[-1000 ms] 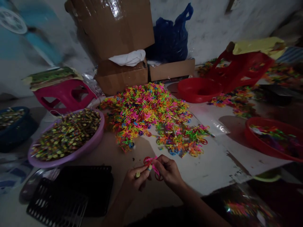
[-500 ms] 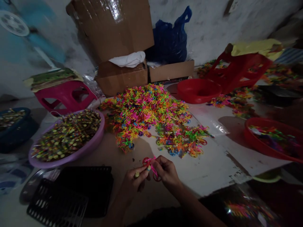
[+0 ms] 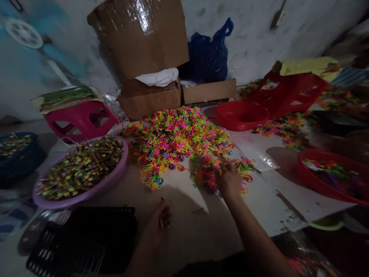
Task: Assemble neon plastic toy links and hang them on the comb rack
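My right hand (image 3: 229, 179) reaches over the near right part of a loose heap of bright plastic pieces (image 3: 178, 134), pink, yellow, green and orange, some with small wheel-like rings. Its fingertips point down among the pieces and are blurred, so their grip is unclear. Nearer to me, my left hand (image 3: 161, 219) hovers low over the work surface with its fingers curled in. A small pale end shows between those fingers; what it belongs to is too dark to make out.
A purple basin (image 3: 111, 179) of short striped sticks stands on the left, beside black plastic trays (image 3: 115, 231). Red basins (image 3: 242, 115) and a red stool (image 3: 291, 92) are on the right. Cardboard boxes (image 3: 144, 38) and a blue bag (image 3: 209, 57) line the wall.
My hands were together over pink and red pieces and a yellow-ended stick. Now they are apart: the right has moved forward to the heap, the left slightly back toward the left.
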`<state>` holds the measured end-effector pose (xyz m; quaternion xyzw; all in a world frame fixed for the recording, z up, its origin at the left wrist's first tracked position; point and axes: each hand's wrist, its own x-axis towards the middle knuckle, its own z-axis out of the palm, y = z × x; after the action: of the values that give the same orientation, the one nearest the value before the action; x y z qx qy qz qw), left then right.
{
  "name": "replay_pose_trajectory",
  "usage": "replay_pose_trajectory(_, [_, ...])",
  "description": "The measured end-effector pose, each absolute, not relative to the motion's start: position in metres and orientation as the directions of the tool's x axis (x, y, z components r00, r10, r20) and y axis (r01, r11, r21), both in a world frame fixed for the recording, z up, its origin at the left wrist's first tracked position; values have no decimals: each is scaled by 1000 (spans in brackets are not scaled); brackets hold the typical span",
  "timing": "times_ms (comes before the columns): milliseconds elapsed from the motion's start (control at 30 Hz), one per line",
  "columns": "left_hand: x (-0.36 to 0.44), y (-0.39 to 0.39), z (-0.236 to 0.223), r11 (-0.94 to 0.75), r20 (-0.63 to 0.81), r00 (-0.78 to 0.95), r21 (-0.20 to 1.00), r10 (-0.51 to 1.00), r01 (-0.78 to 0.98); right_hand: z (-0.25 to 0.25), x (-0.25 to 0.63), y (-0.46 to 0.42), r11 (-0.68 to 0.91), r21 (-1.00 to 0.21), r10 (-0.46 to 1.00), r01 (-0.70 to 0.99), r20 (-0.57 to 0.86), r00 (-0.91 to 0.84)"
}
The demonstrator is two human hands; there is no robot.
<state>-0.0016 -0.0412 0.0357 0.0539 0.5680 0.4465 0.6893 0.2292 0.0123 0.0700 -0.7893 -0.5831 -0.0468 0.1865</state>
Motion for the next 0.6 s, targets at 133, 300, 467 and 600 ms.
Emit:
replay_pose_trajectory(133, [-4, -39, 44, 552, -737, 39, 468, 674, -690, 57, 176, 55, 154, -172, 967, 973, 229, -112])
replay_pose_trajectory(300, [-17, -44, 51, 513, -738, 4, 464, 675, -722, 26, 124, 62, 283, -156, 954, 946, 146, -261])
replay_pose_trajectory(467, [-33, -48, 36, 479, -744, -49, 477, 666, -737, -14, 142, -8, 460, -268, 879, 846, 268, -394])
replay_pose_trajectory(600, [-20, -43, 34, 506, -741, 9, 451, 672, -735, -25, 153, -35, 467, -324, 873, 822, 315, -372])
